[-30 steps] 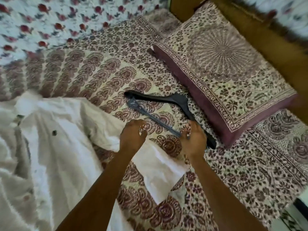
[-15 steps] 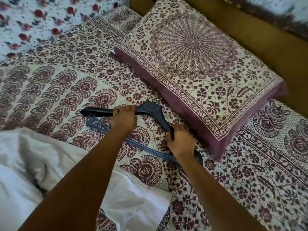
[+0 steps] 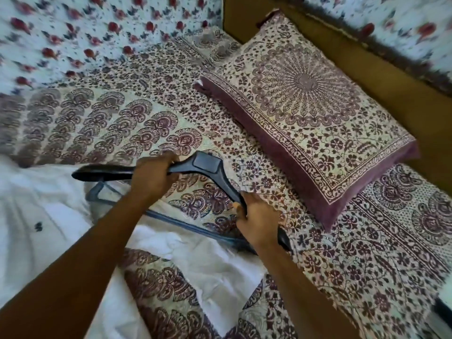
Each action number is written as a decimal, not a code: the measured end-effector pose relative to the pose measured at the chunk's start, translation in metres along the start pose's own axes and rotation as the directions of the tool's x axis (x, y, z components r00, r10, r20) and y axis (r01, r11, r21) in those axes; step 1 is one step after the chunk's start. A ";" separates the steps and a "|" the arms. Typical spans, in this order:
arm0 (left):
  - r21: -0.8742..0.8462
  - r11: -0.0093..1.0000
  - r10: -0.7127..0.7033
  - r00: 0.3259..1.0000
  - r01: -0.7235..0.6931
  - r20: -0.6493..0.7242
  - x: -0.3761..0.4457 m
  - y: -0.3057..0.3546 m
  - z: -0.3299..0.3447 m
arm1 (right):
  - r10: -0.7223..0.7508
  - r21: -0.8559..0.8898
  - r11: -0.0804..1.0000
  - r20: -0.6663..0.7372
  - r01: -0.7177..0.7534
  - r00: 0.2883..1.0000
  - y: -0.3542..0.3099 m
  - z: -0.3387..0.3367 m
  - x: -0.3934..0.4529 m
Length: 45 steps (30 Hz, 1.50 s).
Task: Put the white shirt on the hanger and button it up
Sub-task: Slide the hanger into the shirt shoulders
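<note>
Head view: the black hanger (image 3: pixel 205 165) at frame centre is gripped by the left hand (image 3: pixel 154 176) and right hand (image 3: pixel 259 221), while the white shirt (image 3: pixel 49 216) at lower left lies unhung, buttoning not yet begun.

hanger (image 3: pixel 205 165): black, blue-grey lower bar | shirt (image 3: pixel 44 206): white, one dark spot | bedspread (image 3: pixel 127 123): cream, maroon floral fans | pillow (image 3: pixel 315 118): cream, maroon mandala, plum border | wall cloth (image 3: pixel 80 33): white, red flowers
</note>
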<state>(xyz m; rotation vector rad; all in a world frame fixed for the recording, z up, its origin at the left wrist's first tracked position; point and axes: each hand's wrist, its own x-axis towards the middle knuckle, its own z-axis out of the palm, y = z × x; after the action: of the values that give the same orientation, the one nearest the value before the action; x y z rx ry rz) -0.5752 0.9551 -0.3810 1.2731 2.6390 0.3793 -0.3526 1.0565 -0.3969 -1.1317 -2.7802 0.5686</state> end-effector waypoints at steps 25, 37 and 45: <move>-0.295 0.724 -0.685 0.599 0.624 -0.414 -0.342 -0.318 -0.130 | -0.527 0.108 0.828 -0.181 0.550 0.830 -0.360 0.110 -0.128; -0.356 0.590 -0.800 0.466 0.725 -0.378 -0.309 -0.381 -0.139 | -0.527 0.004 0.849 -0.053 0.528 0.848 -0.399 0.154 -0.067; -0.333 0.526 -0.839 0.411 0.783 -0.357 -0.277 -0.440 -0.125 | -0.485 -0.103 0.864 0.093 0.493 0.869 -0.417 0.208 -0.004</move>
<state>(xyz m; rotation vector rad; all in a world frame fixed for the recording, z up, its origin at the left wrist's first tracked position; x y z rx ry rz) -0.7644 0.4555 -0.3821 -0.3491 3.1524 0.7097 -0.6683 0.7162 -0.4353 -0.3787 -3.0207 0.3813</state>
